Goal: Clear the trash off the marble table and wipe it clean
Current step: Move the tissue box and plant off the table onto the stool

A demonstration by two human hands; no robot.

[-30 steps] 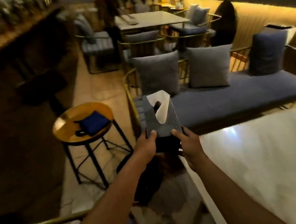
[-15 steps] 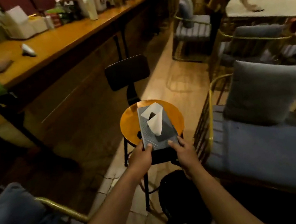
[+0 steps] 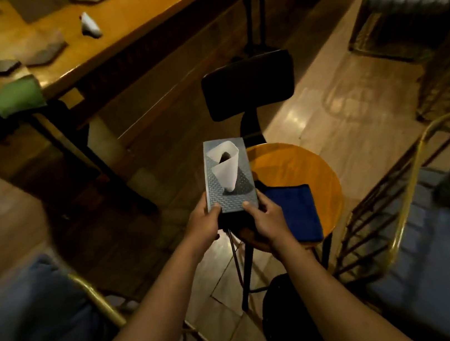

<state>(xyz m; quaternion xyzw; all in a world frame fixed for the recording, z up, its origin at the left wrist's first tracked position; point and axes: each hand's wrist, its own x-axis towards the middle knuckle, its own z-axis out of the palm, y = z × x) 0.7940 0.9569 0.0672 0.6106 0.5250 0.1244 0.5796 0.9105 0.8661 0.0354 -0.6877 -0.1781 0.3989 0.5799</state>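
A: Grey, dimpled box, that tissue box (image 3: 228,180); where is it?

B: In the air, above the left edge of the round wooden stool (image 3: 296,177), with a white tissue (image 3: 225,167) standing up out of its slot.

A: Who holds it?

B: Both hands. The left hand (image 3: 204,223) has its grip curled round the near left corner, thumb on top. The right hand (image 3: 266,218) has its grip curled round the near right corner, thumb on top too.

A: Anything on the stool?

B: A folded blue cloth (image 3: 297,212), lying flat on the seat just beside the right hand. Behind stands a long wooden surface (image 3: 135,11).
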